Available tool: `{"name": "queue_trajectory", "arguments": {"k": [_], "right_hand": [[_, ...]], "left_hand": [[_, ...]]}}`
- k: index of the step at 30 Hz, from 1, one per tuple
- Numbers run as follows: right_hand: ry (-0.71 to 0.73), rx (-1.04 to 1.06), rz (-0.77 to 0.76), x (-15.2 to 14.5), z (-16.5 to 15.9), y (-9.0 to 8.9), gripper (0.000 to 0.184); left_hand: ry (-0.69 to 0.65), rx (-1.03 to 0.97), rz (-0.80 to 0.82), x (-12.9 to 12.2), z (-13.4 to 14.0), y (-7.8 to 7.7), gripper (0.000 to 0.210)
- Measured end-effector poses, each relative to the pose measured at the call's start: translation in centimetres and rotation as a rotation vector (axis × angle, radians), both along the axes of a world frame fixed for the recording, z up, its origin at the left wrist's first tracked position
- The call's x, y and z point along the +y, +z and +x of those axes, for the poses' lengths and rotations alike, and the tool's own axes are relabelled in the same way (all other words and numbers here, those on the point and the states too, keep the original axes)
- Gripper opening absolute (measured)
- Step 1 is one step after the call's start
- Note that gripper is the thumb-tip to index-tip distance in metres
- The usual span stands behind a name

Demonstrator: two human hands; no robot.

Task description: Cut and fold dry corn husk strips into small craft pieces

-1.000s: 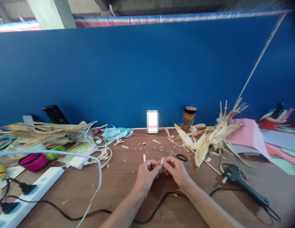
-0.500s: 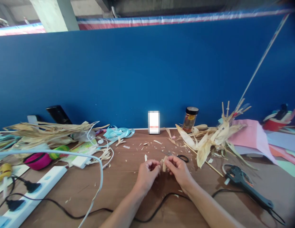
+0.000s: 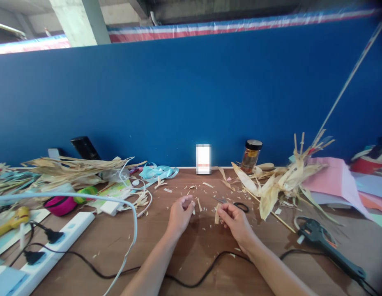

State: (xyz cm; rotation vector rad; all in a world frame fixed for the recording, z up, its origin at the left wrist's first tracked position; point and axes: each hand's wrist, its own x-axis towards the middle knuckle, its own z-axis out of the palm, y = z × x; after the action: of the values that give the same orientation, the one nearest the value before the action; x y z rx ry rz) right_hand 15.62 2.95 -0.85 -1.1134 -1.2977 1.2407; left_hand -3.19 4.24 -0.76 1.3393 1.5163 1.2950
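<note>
My right hand (image 3: 235, 222) pinches a short, pale tan strip of dried corn husk (image 3: 217, 215) between thumb and fingers, upright above the table. My left hand (image 3: 180, 216) is apart from it to the left, half curled, with thumb and fingertips slightly separated. A small pale scrap (image 3: 193, 209) shows at its thumb tip; whether they touch I cannot tell. Another narrow husk piece (image 3: 199, 204) lies just right of that hand. Behind the right hand are scissors with black handles (image 3: 240, 206), partly hidden by its fingers.
Husk bundles (image 3: 67, 167) lie at left, near blue ribbon (image 3: 158, 172) and a white power strip (image 3: 66, 238). To the right are a lidded jar (image 3: 251, 157), husk leaves (image 3: 271, 197) and a glue gun (image 3: 326, 244). A black cable (image 3: 206, 277) crosses in front.
My hands have separated: the left moved left, away from the strip, which stays in my right hand. A narrow husk piece now shows between them. The view has shifted slightly left.
</note>
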Motion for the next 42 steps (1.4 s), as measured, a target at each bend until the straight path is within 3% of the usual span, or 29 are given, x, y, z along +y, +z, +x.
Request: {"name": "queue_trajectory", "arguments": {"k": [6,19,25,30,35,39,42], "right_hand": [[-0.004,-0.017,0.007,0.0,0.0,0.1,0.024],[-0.007,-0.032,0.018,0.0,0.1,0.2,0.028],[-0.01,-0.034,0.02,0.0,0.1,0.3,0.026],[0.004,-0.017,0.026,-0.1,0.1,0.3,0.025],[0.001,-0.008,0.031,-0.1,0.0,0.3,0.025],[-0.014,-0.033,0.072,0.0,0.2,0.1,0.025],[-0.025,-0.04,0.08,0.1,0.2,0.0,0.024]], "left_hand": [[-0.036,0.249,0.037,-0.4,0.1,0.5,0.025],[-0.022,0.384,0.067,-0.8,0.4,0.6,0.022],[-0.145,0.326,0.068,-1.7,1.7,1.6,0.024],[-0.233,0.42,0.079,-1.8,2.1,3.0,0.024],[-0.198,0.555,0.074,-1.0,0.9,3.7,0.024],[-0.095,0.891,0.029,0.9,0.3,3.8,0.024],[-0.071,0.968,0.021,2.8,0.9,3.7,0.025]]}}
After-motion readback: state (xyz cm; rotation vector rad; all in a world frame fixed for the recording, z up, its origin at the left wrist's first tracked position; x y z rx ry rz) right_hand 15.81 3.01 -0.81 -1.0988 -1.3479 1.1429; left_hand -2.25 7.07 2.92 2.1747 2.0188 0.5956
